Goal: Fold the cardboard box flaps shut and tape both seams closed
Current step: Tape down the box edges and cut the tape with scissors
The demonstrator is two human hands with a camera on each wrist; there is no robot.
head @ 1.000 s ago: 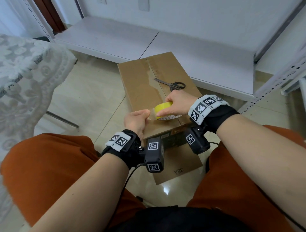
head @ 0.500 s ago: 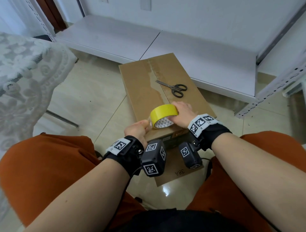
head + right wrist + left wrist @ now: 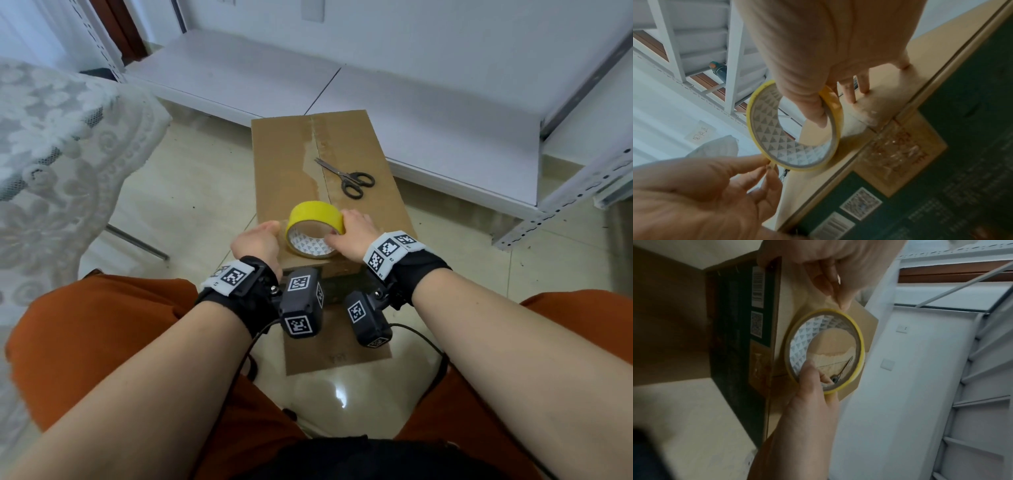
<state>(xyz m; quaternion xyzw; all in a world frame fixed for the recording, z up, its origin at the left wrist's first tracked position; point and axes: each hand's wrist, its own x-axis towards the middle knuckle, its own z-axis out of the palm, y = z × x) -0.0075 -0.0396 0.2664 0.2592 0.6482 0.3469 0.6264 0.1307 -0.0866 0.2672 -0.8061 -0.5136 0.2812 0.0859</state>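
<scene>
While the head view a second ago showed the tape roll (image 3: 315, 229) lying low between the fists, it now stands on edge at the near end of the cardboard box (image 3: 281, 161), tipped so its printed core faces the camera. The right hand (image 3: 349, 236) has drawn back toward the body with the roll and grips it, thumb inside the core. The left hand (image 3: 255, 241) sits just beside the roll's left rim, fingers curled. I judge the free end is being found or started at the near edge, so taping of the top seam has yet to begin. Scissors (image 3: 346, 175) lie across the centre seam farther up the box, where I expect a strip would run; they will likely need shifting.

From the left wrist, the left hand (image 3: 818, 264) pinches at the yellow rim of the tape roll (image 3: 824, 352), apparently on the tape's end, though the film itself is too faint to confirm.

From the right wrist, the right hand (image 3: 818, 53) hooks its thumb through the tape roll (image 3: 795, 126), other fingertips pressing the box top. A white shelf unit (image 3: 731, 53) stands behind.
</scene>
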